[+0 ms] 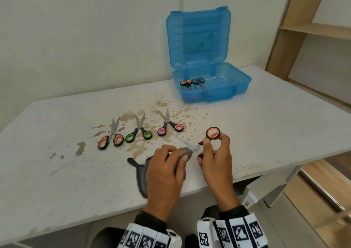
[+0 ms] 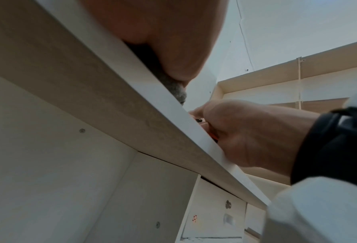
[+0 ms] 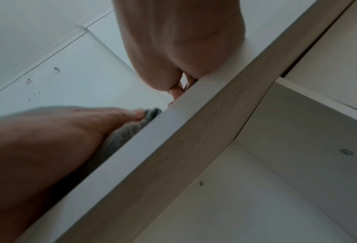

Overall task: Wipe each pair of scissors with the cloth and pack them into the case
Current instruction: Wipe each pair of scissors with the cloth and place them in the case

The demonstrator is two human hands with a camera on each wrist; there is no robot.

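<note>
Hands work close together: the right hand (image 1: 216,152) grips the orange-handled scissors (image 1: 201,141), blades splayed; the left hand (image 1: 167,164) pinches the grey cloth (image 1: 142,171) around one blade above the tabletop (image 1: 266,114). Slipping along the edge could cut fingers. The blue case (image 1: 212,82) sits well beyond.

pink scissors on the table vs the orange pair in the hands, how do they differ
The pink scissors lie flat on the stained table, untouched; the orange scissors in hand are lifted, gripped by the right hand. The pink pair's blades are bare, while the left hand presses the grey cloth round one blade of the held pair. Handle linings differ: pink, orange. Both are open, with black handles.
</note>
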